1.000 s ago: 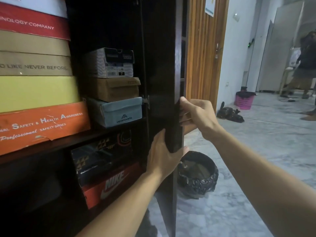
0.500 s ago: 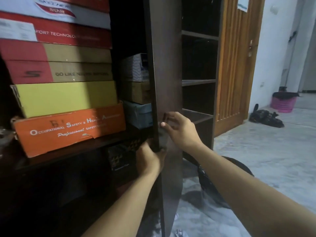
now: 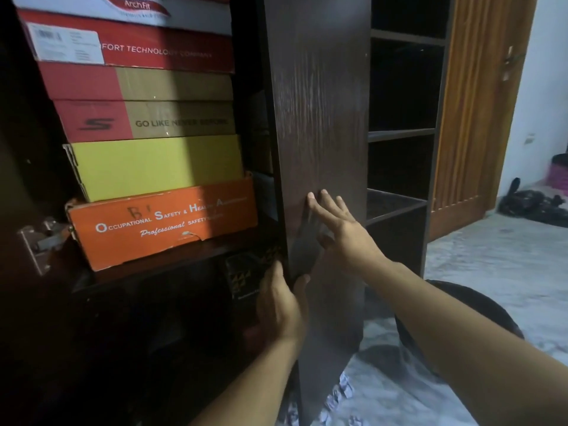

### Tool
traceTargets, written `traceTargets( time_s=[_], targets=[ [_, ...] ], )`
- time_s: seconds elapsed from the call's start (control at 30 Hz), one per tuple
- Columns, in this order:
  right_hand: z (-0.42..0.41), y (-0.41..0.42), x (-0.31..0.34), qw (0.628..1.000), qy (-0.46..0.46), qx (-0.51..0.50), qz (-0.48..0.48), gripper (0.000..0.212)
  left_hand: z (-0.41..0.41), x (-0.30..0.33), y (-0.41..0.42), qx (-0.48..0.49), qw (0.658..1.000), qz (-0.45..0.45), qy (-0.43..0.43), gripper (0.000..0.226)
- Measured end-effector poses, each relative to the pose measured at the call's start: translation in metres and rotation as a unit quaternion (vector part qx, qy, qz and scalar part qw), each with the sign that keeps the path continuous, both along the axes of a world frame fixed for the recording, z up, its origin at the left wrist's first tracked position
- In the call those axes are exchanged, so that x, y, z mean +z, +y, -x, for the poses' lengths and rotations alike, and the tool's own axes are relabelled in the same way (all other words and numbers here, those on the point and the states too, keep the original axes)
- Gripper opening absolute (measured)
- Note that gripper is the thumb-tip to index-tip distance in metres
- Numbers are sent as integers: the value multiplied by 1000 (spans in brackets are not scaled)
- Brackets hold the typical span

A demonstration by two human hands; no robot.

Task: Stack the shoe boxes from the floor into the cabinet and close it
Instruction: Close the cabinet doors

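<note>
Shoe boxes (image 3: 159,167) stacked flat on cabinet shelf (image 3: 172,265), left of door; orange one at bottom, torn low edge, sticking out toward door. Cabinet door (image 3: 319,118) half shut: dark wood, flat, tall, streaky grain. Left hand (image 3: 282,305) curled around door's inner edge, gripping. Right hand (image 3: 341,232) open, flat, fingers spread, pressing door front, holding nothing. Risk: left fingers pinched if door swings shut. Risk: door bumps orange box corner, stays ajar. Smooth cardboard, hard wood.

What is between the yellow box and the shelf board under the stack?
The head view shows the orange box, lying under the yellow box and on the shelf board.
</note>
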State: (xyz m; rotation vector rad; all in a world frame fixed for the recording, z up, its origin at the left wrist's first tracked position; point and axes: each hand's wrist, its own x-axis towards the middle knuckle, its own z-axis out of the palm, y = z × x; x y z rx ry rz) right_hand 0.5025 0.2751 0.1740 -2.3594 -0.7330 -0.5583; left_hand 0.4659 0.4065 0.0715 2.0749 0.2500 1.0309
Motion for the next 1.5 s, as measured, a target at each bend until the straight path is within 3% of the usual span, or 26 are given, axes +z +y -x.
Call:
traceTargets(
  time_s=[0.07, 0.17, 0.33, 0.5, 0.63, 0.73, 0.87, 1.03, 1.17, 1.5],
  targets=[
    [-3, 1, -5, 1000, 4, 10, 18, 100, 5, 2, 0, 52, 988, -136, -59, 85],
    [-4, 4, -8, 999, 7, 29, 11, 107, 1, 2, 5, 109, 944, -307, -42, 104],
    [-13, 6, -6, 999, 8, 35, 36, 108, -6, -4, 21, 127, 895, -427, -20, 82],
    [-28, 10, -7, 994, -18, 19, 103, 111, -7, -6, 37, 125, 879, -459, 22, 77],
    [-38, 17, -15, 981, -75, -61, 170, 120, -5, -13, 46, 102, 869, -481, 61, 82],
    [-44, 28, -25, 978, -99, -93, 157, 127, -6, -11, 50, 104, 874, -466, 91, 102],
    [-56, 43, -30, 983, -83, -100, 133, 126, -7, -10, 58, 97, 875, -463, 108, 92],
    [-67, 64, -38, 988, -61, -92, 103, 116, -11, -20, 79, 79, 858, -451, 233, 114],
    [-69, 72, -43, 990, -44, -90, 101, 109, -3, -8, 82, 26, 838, -451, 307, 96],
    [-35, 62, -19, 988, 19, -81, 127, 95, 22, 43, 69, -21, 871, -372, 321, 90]
  ],
)
